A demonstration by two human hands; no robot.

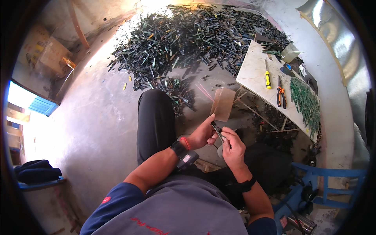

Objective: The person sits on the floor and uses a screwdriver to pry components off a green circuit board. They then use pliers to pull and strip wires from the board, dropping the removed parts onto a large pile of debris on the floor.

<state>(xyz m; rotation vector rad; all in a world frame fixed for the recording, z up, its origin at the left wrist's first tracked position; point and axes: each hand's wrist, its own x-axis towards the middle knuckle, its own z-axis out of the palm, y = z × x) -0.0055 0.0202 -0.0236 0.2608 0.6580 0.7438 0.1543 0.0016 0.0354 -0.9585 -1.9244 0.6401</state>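
My left hand (203,134) holds a flat brownish plate (223,103) by its lower edge, upright over my lap. My right hand (233,147) grips a small dark tool (216,129) whose tip meets the plate's lower corner next to my left thumb. Both hands sit close together above my knee in black trousers (154,117). A black wrist device and a red band are on my left wrist; a black band is on my right.
A big heap of dark green and black strips (196,39) covers the floor ahead. A white board (254,70) at right carries a yellow-handled screwdriver (267,78), orange-handled pliers (280,96) and a pile of green strips (305,102). A blue frame (325,172) stands at lower right.
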